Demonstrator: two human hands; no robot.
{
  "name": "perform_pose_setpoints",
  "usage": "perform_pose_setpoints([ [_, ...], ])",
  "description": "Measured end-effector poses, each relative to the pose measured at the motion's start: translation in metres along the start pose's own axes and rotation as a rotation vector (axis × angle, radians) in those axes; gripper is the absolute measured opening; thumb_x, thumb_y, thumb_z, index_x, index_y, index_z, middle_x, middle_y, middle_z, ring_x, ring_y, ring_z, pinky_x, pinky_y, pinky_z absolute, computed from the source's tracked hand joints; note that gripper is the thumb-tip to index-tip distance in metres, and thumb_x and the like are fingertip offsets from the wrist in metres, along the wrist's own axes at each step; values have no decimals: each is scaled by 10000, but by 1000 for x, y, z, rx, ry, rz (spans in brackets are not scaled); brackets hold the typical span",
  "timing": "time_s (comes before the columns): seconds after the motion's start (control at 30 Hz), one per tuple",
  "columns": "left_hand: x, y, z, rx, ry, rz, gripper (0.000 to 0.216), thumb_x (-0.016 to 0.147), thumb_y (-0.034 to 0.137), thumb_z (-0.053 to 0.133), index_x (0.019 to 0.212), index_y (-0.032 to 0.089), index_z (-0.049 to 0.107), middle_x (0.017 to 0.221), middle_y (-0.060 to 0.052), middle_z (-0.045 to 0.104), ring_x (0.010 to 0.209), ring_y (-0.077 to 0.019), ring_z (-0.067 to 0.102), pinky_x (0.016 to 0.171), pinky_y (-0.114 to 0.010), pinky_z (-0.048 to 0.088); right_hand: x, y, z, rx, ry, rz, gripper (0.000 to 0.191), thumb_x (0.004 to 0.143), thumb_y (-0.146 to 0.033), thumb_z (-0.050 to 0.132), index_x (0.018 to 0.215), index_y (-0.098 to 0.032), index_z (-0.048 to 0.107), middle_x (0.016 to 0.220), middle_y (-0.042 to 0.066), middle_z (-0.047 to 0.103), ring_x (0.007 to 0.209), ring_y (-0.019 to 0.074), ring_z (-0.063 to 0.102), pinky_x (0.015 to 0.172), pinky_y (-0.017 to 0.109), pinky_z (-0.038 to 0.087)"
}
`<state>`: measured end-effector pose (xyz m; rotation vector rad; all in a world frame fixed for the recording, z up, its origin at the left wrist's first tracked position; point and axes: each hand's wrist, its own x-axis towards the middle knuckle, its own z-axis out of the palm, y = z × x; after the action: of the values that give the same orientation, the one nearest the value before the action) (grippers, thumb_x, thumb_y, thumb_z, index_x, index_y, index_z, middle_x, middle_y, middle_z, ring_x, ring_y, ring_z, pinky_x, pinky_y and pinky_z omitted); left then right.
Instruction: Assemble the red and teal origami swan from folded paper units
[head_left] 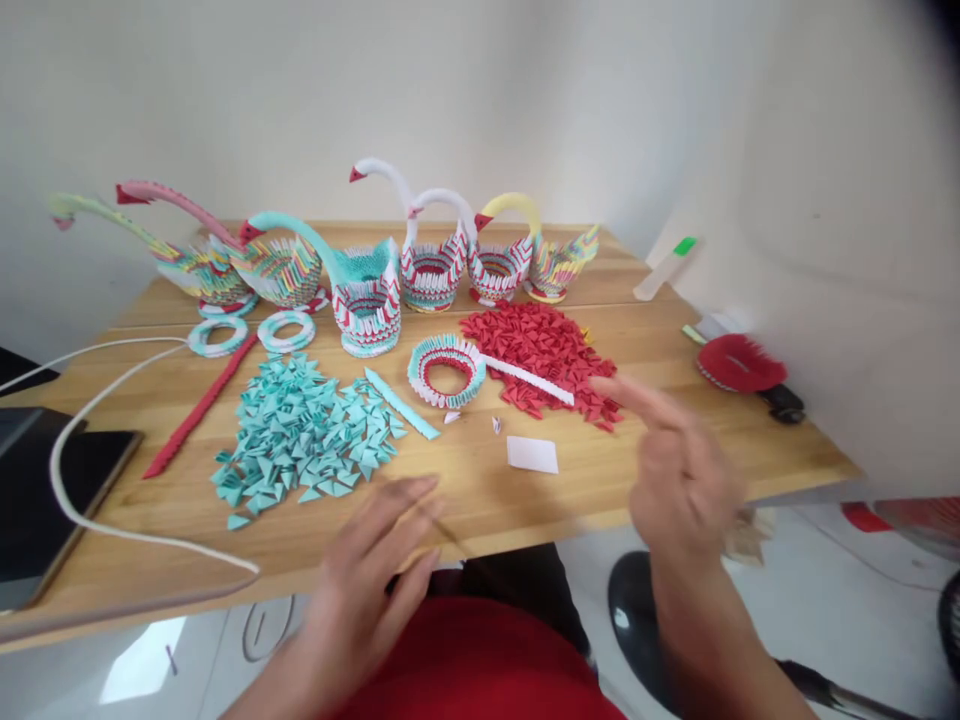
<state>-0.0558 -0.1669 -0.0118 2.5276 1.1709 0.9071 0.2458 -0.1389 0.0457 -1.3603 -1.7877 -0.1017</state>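
My left hand (pixel 382 570) hovers over the table's front edge, its fingers spread and holding nothing I can see. My right hand (pixel 679 460) is raised at the right, blurred, with the index finger stretched out toward the pile of red folded paper pieces (pixel 536 350) and the other fingers curled. Between the hands lies a small white paper rectangle (pixel 532 454). Beyond it sits a ring of folded paper pieces (pixel 415 372) in teal, white and red, a white paper strip (pixel 532 378) extending from its right side. Left of this are a teal strip (pixel 401 403) and a pile of teal folded pieces (pixel 307 430).
Several paper swan baskets (pixel 367 310) stand along the back. Two teal-white rings (pixel 217 337) and a red strip (pixel 201 408) lie left. A black device (pixel 60 500) and white cable (pixel 60 450) occupy the left edge. A red paper piece (pixel 739 362) sits right.
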Motion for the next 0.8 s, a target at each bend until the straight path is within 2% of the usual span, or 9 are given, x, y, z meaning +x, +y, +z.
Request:
perform_pose_setpoints([
  [0.07,39,-15,5,74,-12,50,516,951,236,505,1448,252,368,1396,-128,541,1296,-277,513,1037,-456,484,18,7,16,40,4,-27,349,999,-242,416,1297,-282,592,1228,48,679,1161,244,620,1006,448,484],
  [0.17,84,-42,7,223,-37,25,623,944,334,536,1493,183,282,1450,-177,480,1342,-322,461,1068,-520,438,41,26,39,98,-123,-51,352,977,-263,485,1314,-270,586,1285,46,658,1191,237,608,1039,445,469],
  [0.3,116,-81,17,313,-102,0,688,909,403,579,1473,130,294,1459,-220,458,1363,-340,434,1095,-519,396,57,56,70,234,-251,60,375,980,-297,474,1335,-230,576,1338,70,624,1245,224,575,1076,420,444],
  [0.37,124,-98,26,344,-140,-29,709,884,436,608,1437,81,341,1430,-251,479,1350,-363,443,1085,-508,406,64,67,86,281,-326,91,408,987,-289,443,1374,-203,541,1361,83,606,1254,220,570,1075,412,446],
  [0.53,133,-127,41,369,-172,-73,751,854,553,602,1387,64,399,1387,-278,510,1320,-385,472,1070,-523,403,84,74,117,226,-501,29,440,988,-267,399,1411,-209,506,1341,82,622,1260,238,566,1066,428,448],
  [0.67,133,-130,45,380,-128,-59,726,840,585,604,1357,103,443,1385,-252,522,1313,-380,478,1068,-525,398,86,74,131,156,-470,36,431,1003,-268,378,1410,-207,506,1279,93,664,1199,256,612,1004,430,487],
  [0.8,127,-127,49,429,-89,-79,677,859,561,592,1324,80,486,1380,-253,526,1310,-384,476,1078,-521,388,77,75,134,50,-439,33,401,1023,-357,372,1343,-217,569,1225,85,695,1102,265,661,921,405,510],
])
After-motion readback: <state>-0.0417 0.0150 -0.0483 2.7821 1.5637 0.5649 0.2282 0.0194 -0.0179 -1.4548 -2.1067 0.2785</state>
